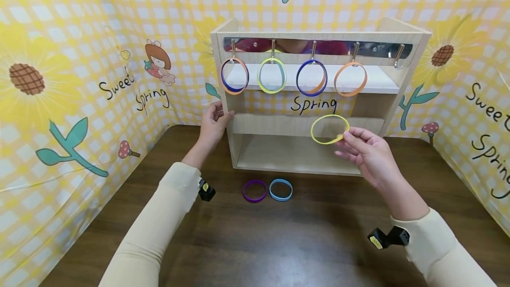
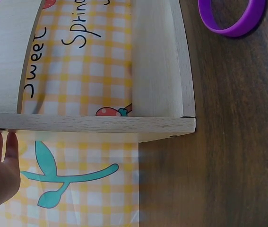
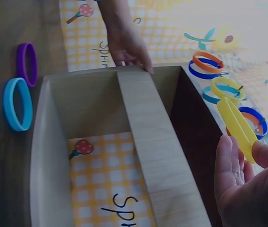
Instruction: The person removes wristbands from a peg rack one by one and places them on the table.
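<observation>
My right hand pinches a yellow silicone wristband between thumb and fingers, in front of the wooden shelf. The right wrist view shows the wristband seen nearly edge-on above the fingers. At the shelf's left side my left hand grips the side panel, thumb at the front edge. Orange, blue, yellow and light-blue wristbands hang in rings from hooks on the metal strip; an orange wristband hangs on the fourth hook. The rightmost hook carries nothing.
A purple wristband and a light-blue wristband lie side by side on the dark wooden table, before the shelf. Yellow checked cloth with printed flowers surrounds the table at the back and sides.
</observation>
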`<control>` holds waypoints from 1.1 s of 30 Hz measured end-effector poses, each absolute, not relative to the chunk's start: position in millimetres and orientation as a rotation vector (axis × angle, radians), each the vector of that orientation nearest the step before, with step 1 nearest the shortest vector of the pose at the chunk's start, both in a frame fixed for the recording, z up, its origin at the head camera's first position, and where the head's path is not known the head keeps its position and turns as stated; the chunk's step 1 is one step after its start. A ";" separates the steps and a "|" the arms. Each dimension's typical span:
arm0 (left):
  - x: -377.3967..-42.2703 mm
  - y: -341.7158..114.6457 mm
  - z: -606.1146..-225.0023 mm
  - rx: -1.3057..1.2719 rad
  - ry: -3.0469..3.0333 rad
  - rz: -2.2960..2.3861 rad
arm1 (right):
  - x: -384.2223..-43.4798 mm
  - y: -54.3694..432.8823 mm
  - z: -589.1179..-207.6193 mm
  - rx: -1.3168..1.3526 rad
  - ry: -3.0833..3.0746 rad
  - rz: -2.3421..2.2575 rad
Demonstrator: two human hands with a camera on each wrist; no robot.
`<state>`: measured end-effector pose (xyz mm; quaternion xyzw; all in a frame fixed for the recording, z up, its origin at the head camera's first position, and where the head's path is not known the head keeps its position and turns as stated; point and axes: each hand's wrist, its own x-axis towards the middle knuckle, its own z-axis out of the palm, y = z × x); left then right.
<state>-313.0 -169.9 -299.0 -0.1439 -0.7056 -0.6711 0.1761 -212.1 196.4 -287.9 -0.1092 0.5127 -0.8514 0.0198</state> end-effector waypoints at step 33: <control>-314.3 -169.6 -300.2 -0.428 -1.977 -1.895 | -219.2 200.0 -346.8 -0.129 1.879 -2.308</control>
